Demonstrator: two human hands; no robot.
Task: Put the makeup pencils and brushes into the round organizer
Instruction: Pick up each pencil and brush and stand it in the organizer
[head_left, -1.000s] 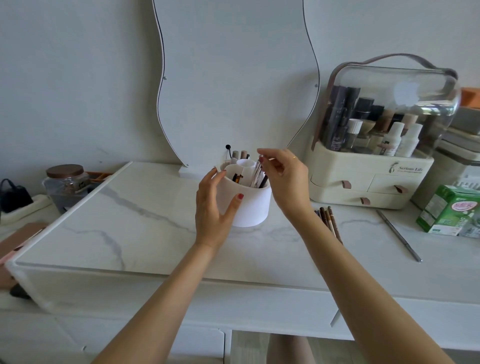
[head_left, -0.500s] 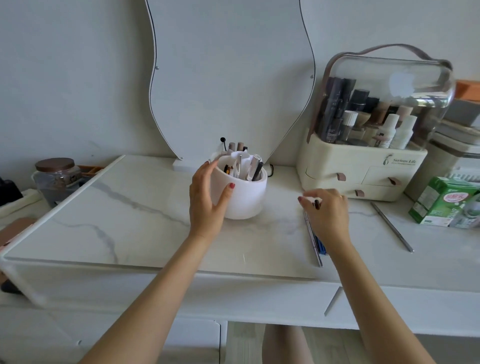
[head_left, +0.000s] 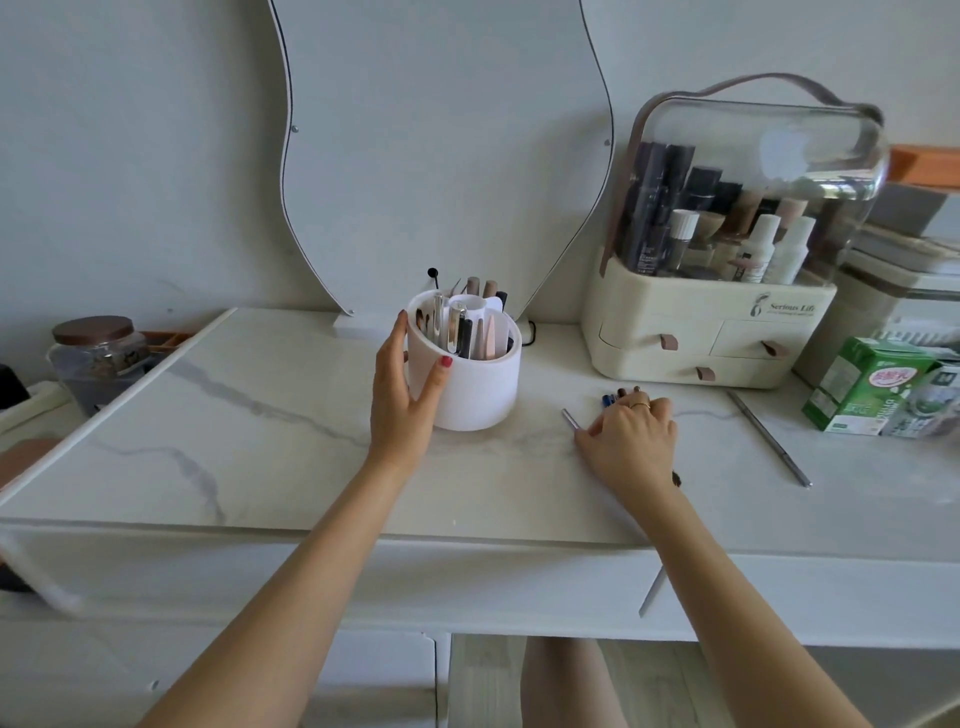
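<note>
Right of the round organizer, a bunch of makeup pencils is being covered and gathered on the marble top by the curled right hand, while the organizer's left side, pretty full already, is being cupped by the opened left hand.

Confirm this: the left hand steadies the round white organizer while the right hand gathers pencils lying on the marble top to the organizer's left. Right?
Not quite. In the head view the right hand covers the pencils to the organizer's right, not left. The left hand does steady it on the marble top.
</note>
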